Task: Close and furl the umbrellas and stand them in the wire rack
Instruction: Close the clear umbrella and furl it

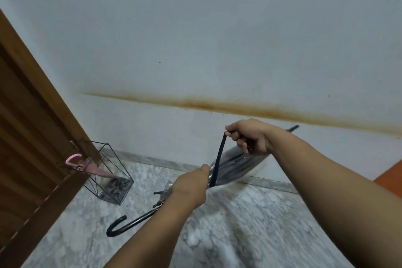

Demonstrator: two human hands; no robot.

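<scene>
- The clear umbrella (235, 164) w/ black ribs is closed and you hold it in the air, center-right of the frame. It lies slanted, from lower left up to upper right.
- Its black hook handle (117, 225) is low, in the lower-left-center area, near the marble floor (228, 224); if it touches the floor I cannot tell.
- Its black tip (293, 127) points to upper right, in front of the wall (195, 28).
- Your left hand (191, 187) is clenched around the folded canopy, approx. at the middle of the frame, thumb on top.
- Your right hand (250, 136) is higher and more right. Its fingers pinch the upper end of the black strap (217, 163).
- The strap is pulled tight, going down from right hand to the canopy just beside your left hand.
- The wire rack (108, 172) stands on the floor at left, well apart from the clear umbrella, next to the brown wooden door (28, 137).
- The pink umbrella (95, 169) is already inside the rack, leaning; its pink hook handle (72, 157) sticks out at the rack's upper left.
- A brown stain line (217, 106) runs across the wall, above your hands.
- An orange surface (389, 177) shows at the right edge.
- The floor part at lower right is blurred.
</scene>
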